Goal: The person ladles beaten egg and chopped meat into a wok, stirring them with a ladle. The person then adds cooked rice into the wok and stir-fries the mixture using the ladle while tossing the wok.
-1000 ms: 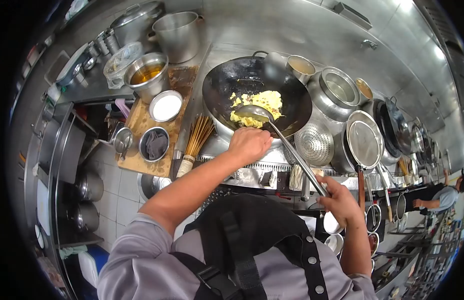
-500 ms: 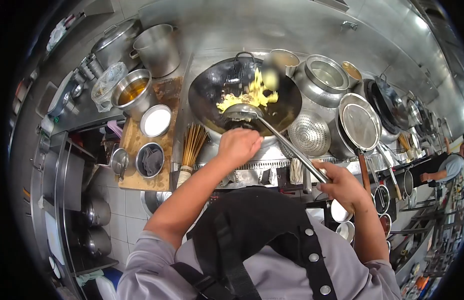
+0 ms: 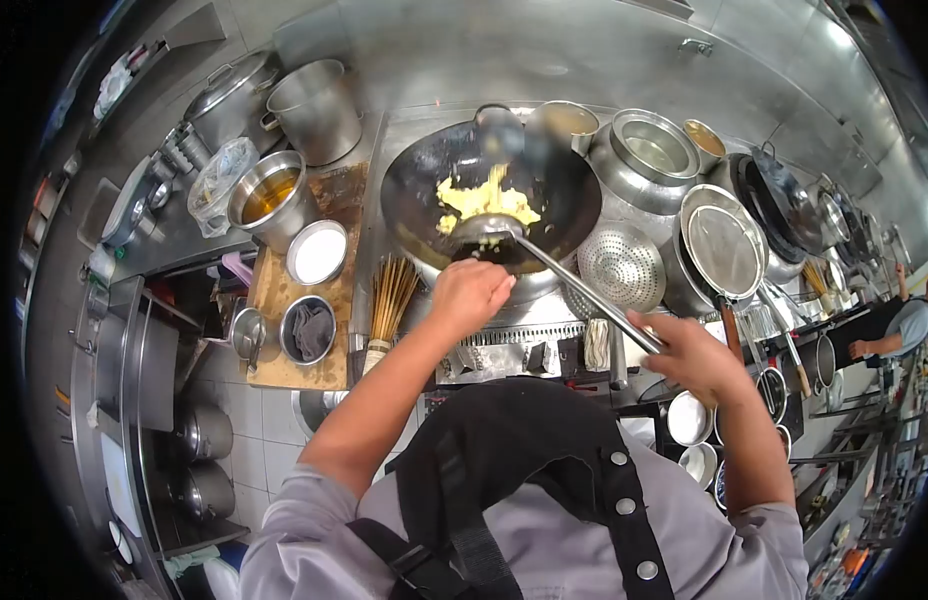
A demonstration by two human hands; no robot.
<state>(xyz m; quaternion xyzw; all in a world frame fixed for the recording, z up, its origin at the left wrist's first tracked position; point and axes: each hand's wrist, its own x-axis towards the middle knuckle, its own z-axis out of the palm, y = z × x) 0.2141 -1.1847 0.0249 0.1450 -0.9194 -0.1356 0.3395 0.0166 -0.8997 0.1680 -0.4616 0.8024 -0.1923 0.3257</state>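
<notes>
A large black wok (image 3: 409, 190) sits on the stove in front of me. Yellow food that looks like scrambled egg (image 3: 491, 200) lies in its middle, with some pieces blurred in motion. My left hand (image 3: 472, 297) is closed at the wok's near rim; the part it grips is hidden under the fingers. In my right hand (image 3: 687, 352) is the end of a long metal ladle (image 3: 584, 288). The ladle reaches to the left into the wok, and its bowl rests against the near side of the food.
A perforated skimmer (image 3: 621, 265) and a wire strainer (image 3: 724, 250) lie right of the wok. Left are a bamboo brush (image 3: 392, 300), a pot of amber liquid (image 3: 269, 195), and a bowl of white contents (image 3: 317, 252) on a wooden board (image 3: 274, 370). Another person (image 3: 899, 330) stands far right.
The food, scattered and partly airborne toward the wok's far right, has gathered lower in the middle. Wok and left hand have shifted slightly; the right hand still holds the ladle.
</notes>
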